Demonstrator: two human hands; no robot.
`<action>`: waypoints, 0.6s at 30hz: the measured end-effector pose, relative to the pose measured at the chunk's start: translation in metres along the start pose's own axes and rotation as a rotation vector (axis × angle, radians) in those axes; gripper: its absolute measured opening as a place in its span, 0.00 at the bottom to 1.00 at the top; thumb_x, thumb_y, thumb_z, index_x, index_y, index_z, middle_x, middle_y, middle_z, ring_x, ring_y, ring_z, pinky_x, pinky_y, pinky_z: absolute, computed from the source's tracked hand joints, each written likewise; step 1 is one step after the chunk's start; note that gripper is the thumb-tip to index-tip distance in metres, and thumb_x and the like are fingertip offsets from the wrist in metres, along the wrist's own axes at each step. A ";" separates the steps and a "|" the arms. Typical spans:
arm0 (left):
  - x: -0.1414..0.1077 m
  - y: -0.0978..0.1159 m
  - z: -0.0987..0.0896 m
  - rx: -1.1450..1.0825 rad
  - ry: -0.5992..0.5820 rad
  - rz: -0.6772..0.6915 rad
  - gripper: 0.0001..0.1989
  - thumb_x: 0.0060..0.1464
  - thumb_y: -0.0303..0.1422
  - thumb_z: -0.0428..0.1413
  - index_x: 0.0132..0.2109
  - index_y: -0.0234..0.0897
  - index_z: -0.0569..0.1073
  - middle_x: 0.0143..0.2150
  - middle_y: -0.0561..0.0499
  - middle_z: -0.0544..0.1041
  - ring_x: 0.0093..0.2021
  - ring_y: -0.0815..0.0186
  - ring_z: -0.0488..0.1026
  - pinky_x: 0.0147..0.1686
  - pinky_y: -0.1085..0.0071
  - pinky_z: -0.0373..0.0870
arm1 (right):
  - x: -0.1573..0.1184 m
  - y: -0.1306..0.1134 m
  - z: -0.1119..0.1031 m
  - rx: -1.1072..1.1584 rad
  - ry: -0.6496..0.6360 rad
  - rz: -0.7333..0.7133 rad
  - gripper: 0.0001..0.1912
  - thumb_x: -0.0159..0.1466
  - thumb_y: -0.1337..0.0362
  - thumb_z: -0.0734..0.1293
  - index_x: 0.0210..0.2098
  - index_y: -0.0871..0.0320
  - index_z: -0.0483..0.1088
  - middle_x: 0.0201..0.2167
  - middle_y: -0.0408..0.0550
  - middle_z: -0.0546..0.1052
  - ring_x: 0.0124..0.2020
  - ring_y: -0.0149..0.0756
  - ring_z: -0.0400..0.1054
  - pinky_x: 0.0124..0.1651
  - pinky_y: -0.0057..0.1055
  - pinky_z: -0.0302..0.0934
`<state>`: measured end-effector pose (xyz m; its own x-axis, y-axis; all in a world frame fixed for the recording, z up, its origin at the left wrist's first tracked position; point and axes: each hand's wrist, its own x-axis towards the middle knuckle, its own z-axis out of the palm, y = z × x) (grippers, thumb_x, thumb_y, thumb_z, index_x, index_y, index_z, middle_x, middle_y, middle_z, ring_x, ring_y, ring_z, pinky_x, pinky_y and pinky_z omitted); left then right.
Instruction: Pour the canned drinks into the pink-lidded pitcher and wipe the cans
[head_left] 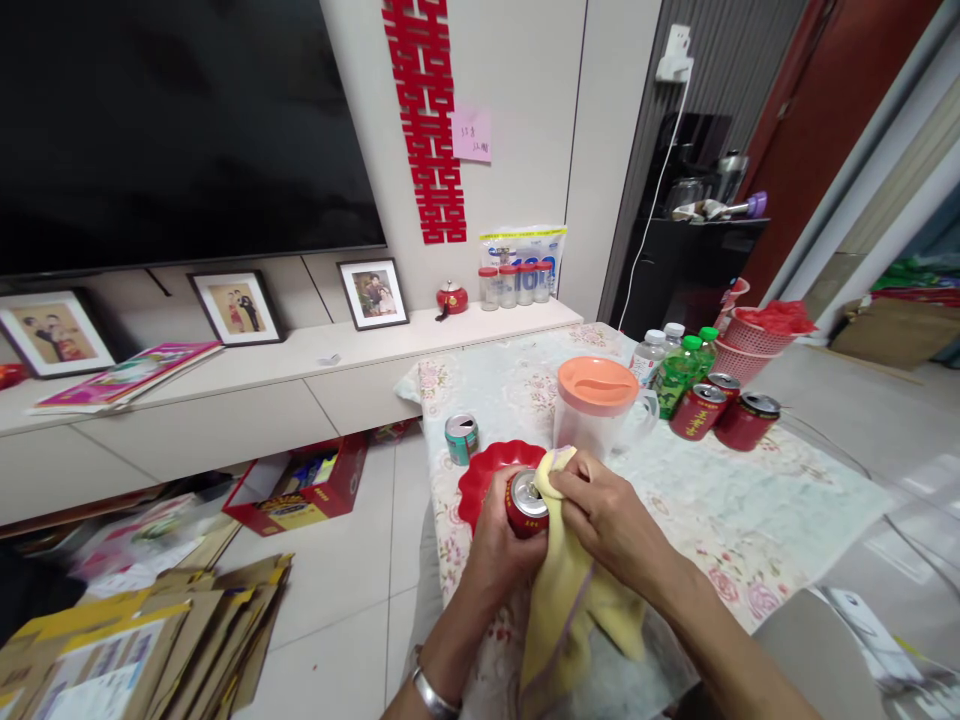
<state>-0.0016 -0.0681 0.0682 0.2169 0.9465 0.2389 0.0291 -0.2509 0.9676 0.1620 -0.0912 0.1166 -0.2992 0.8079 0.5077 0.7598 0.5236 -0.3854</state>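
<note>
A red drink can (528, 503) is wrapped in the fingers of my left hand (491, 545), its silver top tilted up toward me. My right hand (600, 500) pinches a yellow cloth (574, 600) and presses a bunched part of it against the can's rim. The rest of the cloth hangs down below my right hand. Partly behind the can lies a red scalloped plate (480, 470). A small teal can (461, 440) stands just beyond the plate, and a clear pitcher with an orange lid (598, 385) stands behind my right hand.
On the right of the flowered tablecloth (735, 560) stand several red cans (699, 412), green bottles (679, 370) and pink baskets (746, 345). A low white cabinet (375, 370) runs along the wall. Flattened cardboard (187, 640) and a red box (300, 490) sit on the floor.
</note>
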 end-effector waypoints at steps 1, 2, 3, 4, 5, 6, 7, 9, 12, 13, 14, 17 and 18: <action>0.000 0.000 0.000 0.006 0.007 0.002 0.29 0.44 0.31 0.66 0.54 0.39 0.68 0.53 0.42 0.78 0.52 0.50 0.78 0.50 0.56 0.77 | -0.003 0.000 0.000 -0.012 0.000 -0.002 0.13 0.63 0.77 0.58 0.37 0.57 0.72 0.33 0.46 0.67 0.33 0.35 0.66 0.35 0.30 0.62; 0.001 -0.001 0.000 0.015 0.013 0.005 0.29 0.44 0.30 0.66 0.54 0.39 0.68 0.52 0.43 0.78 0.51 0.51 0.78 0.50 0.56 0.77 | -0.005 -0.001 0.000 -0.022 0.003 -0.007 0.13 0.63 0.77 0.59 0.36 0.57 0.71 0.33 0.46 0.67 0.33 0.36 0.66 0.35 0.30 0.62; 0.001 -0.002 0.001 0.028 0.021 0.011 0.29 0.43 0.30 0.66 0.54 0.39 0.68 0.51 0.43 0.78 0.50 0.51 0.78 0.50 0.56 0.76 | -0.007 -0.002 -0.001 -0.029 0.012 -0.013 0.13 0.63 0.77 0.59 0.37 0.57 0.71 0.33 0.46 0.67 0.33 0.36 0.66 0.34 0.30 0.62; 0.001 -0.003 0.001 0.045 0.028 0.017 0.29 0.43 0.29 0.66 0.54 0.39 0.68 0.51 0.43 0.78 0.50 0.51 0.79 0.50 0.55 0.76 | -0.009 -0.004 -0.001 -0.031 0.025 -0.018 0.13 0.63 0.77 0.59 0.37 0.57 0.70 0.33 0.47 0.67 0.32 0.36 0.66 0.34 0.30 0.62; 0.001 -0.004 0.002 0.065 0.035 0.020 0.30 0.42 0.29 0.66 0.54 0.39 0.68 0.51 0.43 0.78 0.50 0.51 0.78 0.51 0.55 0.76 | -0.011 -0.006 0.000 -0.029 0.040 -0.017 0.13 0.63 0.77 0.58 0.38 0.57 0.70 0.33 0.47 0.67 0.32 0.37 0.66 0.34 0.30 0.63; 0.001 -0.006 0.003 0.084 0.041 0.020 0.31 0.42 0.29 0.66 0.54 0.39 0.68 0.52 0.42 0.78 0.51 0.50 0.78 0.51 0.55 0.76 | -0.012 -0.008 0.000 -0.021 0.053 -0.013 0.13 0.63 0.77 0.58 0.38 0.57 0.70 0.33 0.47 0.68 0.32 0.37 0.67 0.33 0.30 0.63; 0.001 -0.007 0.003 0.095 0.050 0.016 0.31 0.42 0.29 0.66 0.55 0.38 0.68 0.52 0.42 0.78 0.52 0.49 0.78 0.52 0.55 0.75 | -0.014 -0.012 0.000 -0.009 0.067 -0.006 0.13 0.63 0.77 0.58 0.39 0.57 0.70 0.33 0.47 0.68 0.32 0.37 0.67 0.33 0.31 0.63; 0.000 -0.009 0.004 0.095 0.063 -0.001 0.31 0.42 0.29 0.66 0.55 0.39 0.67 0.53 0.41 0.78 0.53 0.49 0.77 0.52 0.55 0.75 | -0.018 -0.019 0.002 0.034 0.094 0.017 0.12 0.65 0.76 0.58 0.39 0.57 0.69 0.32 0.48 0.69 0.32 0.38 0.68 0.33 0.32 0.64; -0.002 -0.009 0.004 0.085 0.092 -0.032 0.32 0.43 0.29 0.67 0.56 0.40 0.67 0.53 0.44 0.78 0.53 0.51 0.77 0.53 0.56 0.74 | -0.024 -0.031 0.008 0.122 0.158 0.058 0.08 0.68 0.72 0.59 0.38 0.56 0.68 0.32 0.48 0.70 0.33 0.38 0.68 0.35 0.33 0.66; -0.002 -0.009 0.005 0.083 0.111 -0.037 0.32 0.43 0.29 0.67 0.56 0.41 0.67 0.54 0.44 0.78 0.52 0.51 0.78 0.53 0.57 0.74 | -0.026 -0.034 0.011 0.153 0.183 0.070 0.07 0.69 0.71 0.60 0.38 0.56 0.68 0.32 0.47 0.70 0.33 0.38 0.69 0.35 0.32 0.66; -0.003 -0.009 0.006 0.077 0.132 -0.046 0.31 0.44 0.30 0.66 0.56 0.41 0.68 0.54 0.45 0.78 0.52 0.52 0.78 0.53 0.57 0.74 | -0.027 -0.037 0.014 0.181 0.207 0.077 0.06 0.70 0.70 0.61 0.37 0.55 0.68 0.33 0.47 0.71 0.33 0.37 0.69 0.35 0.32 0.66; -0.004 -0.008 0.011 0.010 0.218 -0.114 0.23 0.52 0.33 0.59 0.55 0.41 0.68 0.52 0.46 0.79 0.51 0.54 0.78 0.52 0.58 0.74 | -0.030 -0.041 0.023 0.219 0.297 0.075 0.07 0.70 0.70 0.62 0.37 0.54 0.70 0.34 0.47 0.72 0.34 0.35 0.71 0.35 0.29 0.67; -0.005 -0.007 0.013 -0.011 0.247 -0.137 0.20 0.54 0.34 0.56 0.55 0.41 0.69 0.51 0.47 0.79 0.50 0.55 0.78 0.53 0.58 0.74 | -0.030 -0.041 0.025 0.214 0.328 0.077 0.08 0.69 0.71 0.62 0.36 0.54 0.71 0.34 0.47 0.72 0.34 0.35 0.71 0.35 0.29 0.67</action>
<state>0.0095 -0.0736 0.0596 -0.0322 0.9926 0.1172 0.0306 -0.1163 0.9927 0.1255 -0.1299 0.0974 -0.0199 0.7360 0.6767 0.6248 0.5375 -0.5663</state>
